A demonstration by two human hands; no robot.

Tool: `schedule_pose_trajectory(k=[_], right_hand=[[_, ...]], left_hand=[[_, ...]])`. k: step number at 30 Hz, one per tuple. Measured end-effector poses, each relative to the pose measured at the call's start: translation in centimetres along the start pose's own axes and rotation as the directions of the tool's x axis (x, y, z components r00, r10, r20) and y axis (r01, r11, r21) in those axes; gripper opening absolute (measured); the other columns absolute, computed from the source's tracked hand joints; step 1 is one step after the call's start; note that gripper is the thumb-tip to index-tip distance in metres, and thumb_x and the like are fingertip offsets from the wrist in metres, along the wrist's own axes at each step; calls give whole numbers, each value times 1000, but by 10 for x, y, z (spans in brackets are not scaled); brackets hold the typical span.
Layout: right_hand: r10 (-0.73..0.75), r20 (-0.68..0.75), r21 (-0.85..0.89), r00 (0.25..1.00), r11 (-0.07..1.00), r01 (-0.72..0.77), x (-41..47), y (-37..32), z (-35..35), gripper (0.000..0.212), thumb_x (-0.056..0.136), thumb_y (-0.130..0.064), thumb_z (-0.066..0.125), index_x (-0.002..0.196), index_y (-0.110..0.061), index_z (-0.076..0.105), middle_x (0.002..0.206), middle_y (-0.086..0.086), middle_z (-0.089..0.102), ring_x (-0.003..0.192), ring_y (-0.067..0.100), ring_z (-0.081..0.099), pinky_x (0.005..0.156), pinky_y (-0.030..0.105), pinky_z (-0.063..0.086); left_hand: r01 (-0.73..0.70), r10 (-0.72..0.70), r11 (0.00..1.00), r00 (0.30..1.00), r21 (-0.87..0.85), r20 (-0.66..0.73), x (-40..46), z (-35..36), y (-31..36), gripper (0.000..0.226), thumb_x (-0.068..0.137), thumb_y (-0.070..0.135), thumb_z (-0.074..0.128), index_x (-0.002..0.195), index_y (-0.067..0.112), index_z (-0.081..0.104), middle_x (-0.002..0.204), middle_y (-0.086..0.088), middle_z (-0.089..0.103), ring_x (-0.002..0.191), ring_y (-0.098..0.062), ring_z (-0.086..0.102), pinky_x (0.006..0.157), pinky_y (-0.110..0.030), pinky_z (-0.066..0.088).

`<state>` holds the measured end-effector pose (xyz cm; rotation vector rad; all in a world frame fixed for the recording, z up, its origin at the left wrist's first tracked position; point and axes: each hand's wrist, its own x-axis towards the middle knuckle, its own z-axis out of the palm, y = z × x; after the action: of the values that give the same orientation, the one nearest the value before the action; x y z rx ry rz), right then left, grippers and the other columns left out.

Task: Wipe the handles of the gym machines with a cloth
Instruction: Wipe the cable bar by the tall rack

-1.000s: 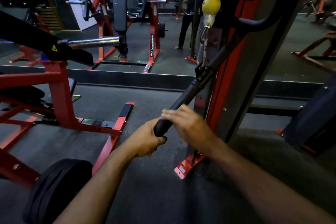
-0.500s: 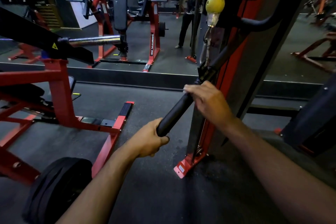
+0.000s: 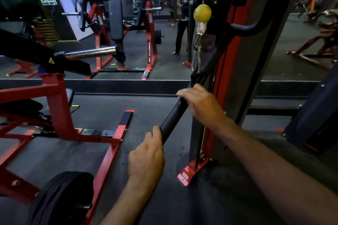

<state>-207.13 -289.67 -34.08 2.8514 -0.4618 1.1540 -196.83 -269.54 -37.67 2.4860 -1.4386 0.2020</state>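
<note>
I find the black handle (image 3: 172, 118) slanting down from the yellow ball (image 3: 202, 12). My left hand (image 3: 146, 157) grips its lower end; my right hand (image 3: 201, 104) curls around its top. No cloth visible. I recommend full-length strokes, steadying below.

The handle (image 3: 173, 115) slants up and away from the left hand (image 3: 146, 159), which grips its near lower end, to the right hand (image 3: 201, 104), which is wrapped over its far upper end. Beyond the right hand's grip the bar meets a clip, and the ball (image 3: 202, 12) hangs above that. The machine upright (image 3: 243, 71) stands just right of both grips. The frame (image 3: 60, 111) lies well left of them, and the weight plate (image 3: 62, 201) sits below and left of the left hand.
</note>
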Motion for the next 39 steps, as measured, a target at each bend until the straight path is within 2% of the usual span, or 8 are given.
schedule_pose_trajectory(k=[7,13,18,23,28,32,36,39], right_hand=[[-57,74,134,996,990,47,-15,-37,11,35,86,3,68,119,-9,68,114,6,70,101,21,59,88,33,53],[129,-41,76,991,989,-126,1,-4,-10,29,88,4,68,114,-8,71,108,8,73,98,23,61,88,41,55],[-120,146,129,982,987,101,-10,-34,-1,32,87,5,66,115,-9,70,111,7,72,98,23,60,87,34,52],[176,-67,116,982,979,-167,7,-5,-13,24,92,0,63,112,-10,72,107,9,72,97,24,64,90,28,50],[-91,49,174,995,981,81,-9,-37,2,22,92,-1,62,112,-6,71,107,9,72,98,22,63,91,29,51],[140,-66,191,988,973,-126,13,-11,-15,21,97,-6,60,117,-6,67,115,8,66,106,12,60,99,20,48],[257,-117,226,959,947,-226,6,-22,-6,23,96,-8,64,118,-1,66,120,8,50,105,-7,41,100,3,36],[406,-144,309,902,885,-349,1,-20,2,23,98,-16,64,118,-6,69,116,-5,44,107,-2,46,98,20,51]], left_hand=[[-38,29,997,992,-67,-124,0,-3,-5,30,96,49,56,114,25,52,88,7,62,71,-17,71,54,-33,38],[32,-26,979,999,-200,34,-5,-16,-5,44,109,46,24,149,31,36,134,4,60,113,-24,63,87,-39,44],[47,-46,944,999,-328,12,2,-6,-23,48,106,47,44,150,30,45,135,2,63,116,-25,63,78,-35,41],[-7,-54,932,986,-362,-156,-3,9,-27,53,97,54,60,145,33,55,118,3,66,100,-18,66,68,-25,43],[-20,-79,950,951,-313,-300,-10,11,-28,58,87,54,66,141,32,61,101,5,63,81,-14,61,58,-18,29],[-5,-114,926,949,-377,-294,-11,15,-36,60,87,61,64,138,30,64,104,8,64,88,-7,58,64,-16,36],[35,-170,808,970,-588,-175,-21,16,-43,50,93,61,59,131,28,65,107,14,67,88,1,61,76,-6,42],[154,-203,550,978,-821,47,-28,13,-49,24,101,38,60,121,29,68,85,9,70,67,-9,68,68,-41,62]])
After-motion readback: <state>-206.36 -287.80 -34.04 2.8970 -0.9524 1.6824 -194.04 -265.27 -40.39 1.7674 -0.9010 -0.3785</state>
